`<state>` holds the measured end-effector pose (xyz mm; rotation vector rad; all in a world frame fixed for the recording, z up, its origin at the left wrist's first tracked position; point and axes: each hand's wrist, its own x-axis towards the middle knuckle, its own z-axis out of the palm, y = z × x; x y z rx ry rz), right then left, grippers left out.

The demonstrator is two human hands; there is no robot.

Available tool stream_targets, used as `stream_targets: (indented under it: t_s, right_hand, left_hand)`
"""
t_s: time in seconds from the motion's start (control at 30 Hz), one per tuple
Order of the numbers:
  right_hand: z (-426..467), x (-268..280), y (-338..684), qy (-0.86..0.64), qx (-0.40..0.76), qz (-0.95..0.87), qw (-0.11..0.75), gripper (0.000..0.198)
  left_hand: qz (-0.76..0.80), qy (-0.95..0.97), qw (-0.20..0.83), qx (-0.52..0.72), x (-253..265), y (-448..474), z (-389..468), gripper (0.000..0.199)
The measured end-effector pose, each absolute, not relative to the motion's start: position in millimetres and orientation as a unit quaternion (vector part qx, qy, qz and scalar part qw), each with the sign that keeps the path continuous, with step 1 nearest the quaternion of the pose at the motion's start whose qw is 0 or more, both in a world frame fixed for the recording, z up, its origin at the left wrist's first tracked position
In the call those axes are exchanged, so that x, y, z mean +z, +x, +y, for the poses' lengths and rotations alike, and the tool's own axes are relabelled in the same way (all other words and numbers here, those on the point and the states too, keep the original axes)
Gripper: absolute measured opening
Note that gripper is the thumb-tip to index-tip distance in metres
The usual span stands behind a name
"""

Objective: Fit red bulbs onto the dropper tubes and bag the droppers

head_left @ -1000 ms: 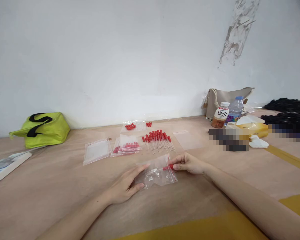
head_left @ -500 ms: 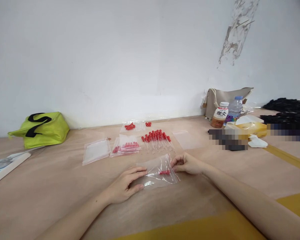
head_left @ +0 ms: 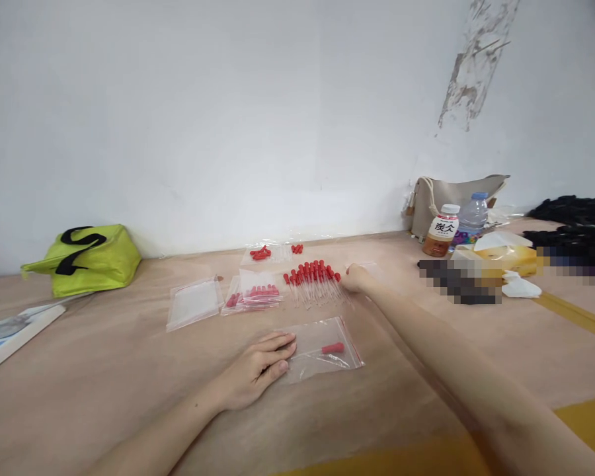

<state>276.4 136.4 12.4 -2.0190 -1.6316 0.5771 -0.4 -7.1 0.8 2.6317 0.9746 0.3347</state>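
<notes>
A clear zip bag (head_left: 312, 373) lies flat on the brown-covered table, and one dropper with a red bulb (head_left: 333, 348) is inside it. My left hand (head_left: 258, 367) rests flat on the bag's left end, fingers stretched out and over the dropper's thin tip. Farther back, several red-bulbed droppers (head_left: 311, 276) are fanned out with their bulbs away from me. My right hand (head_left: 357, 277) is at the right edge of this row; its fingers are mostly hidden and I cannot tell what they hold. Behind it a clear bag (head_left: 369, 266) partly shows.
Left of the droppers lie filled bags (head_left: 252, 297) and a stack of flat bags (head_left: 193, 304). A bag with red bulbs (head_left: 261, 252) sits by the wall. A lime-green bag (head_left: 96, 261) stands far left; bottles (head_left: 441, 231) and a beige bag (head_left: 436, 195) stand right.
My right hand has let go of the zip bag's right end and moved away to the droppers. The bag now lies flatter under my left hand, which has stayed on it.
</notes>
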Motion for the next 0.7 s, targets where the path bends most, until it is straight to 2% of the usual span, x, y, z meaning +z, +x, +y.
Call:
stream_targets:
  t_s: [0.17, 0.3, 0.4, 0.5, 0.6, 0.7]
  right_hand:
    - [141.5, 22.1, 268.0, -0.743, 0.257, -0.590, 0.183, 0.012]
    - [127.6, 34.7, 274.4, -0.738, 0.259, -0.583, 0.218, 0.028]
    - [109.5, 34.1, 284.4, -0.723, 0.253, -0.582, 0.271, 0.048]
    - [86.5, 17.3, 292.5, -0.660, 0.286, -0.579, 0.384, 0.062]
    - [63.5, -6.7, 294.5, -0.567, 0.352, -0.542, 0.511, 0.060]
    - [46.7, -22.3, 290.7, -0.509, 0.402, -0.501, 0.572, 0.057]
  left_hand:
    - [0.338, 0.921, 0.143, 0.130, -0.8, 0.2, -8.5, 0.038]
    - [0.344, 0.920, 0.136, 0.127, -1.4, 0.1, -8.6, 0.037]
    - [0.343, 0.922, 0.133, 0.125, -0.9, 0.0, -8.4, 0.037]
    - [0.342, 0.922, 0.132, 0.125, -0.2, -0.1, -8.4, 0.037]
    - [0.346, 0.921, 0.131, 0.121, 0.2, -0.2, -8.6, 0.037]
    - [0.348, 0.921, 0.130, 0.121, -0.4, -0.3, -8.2, 0.036]
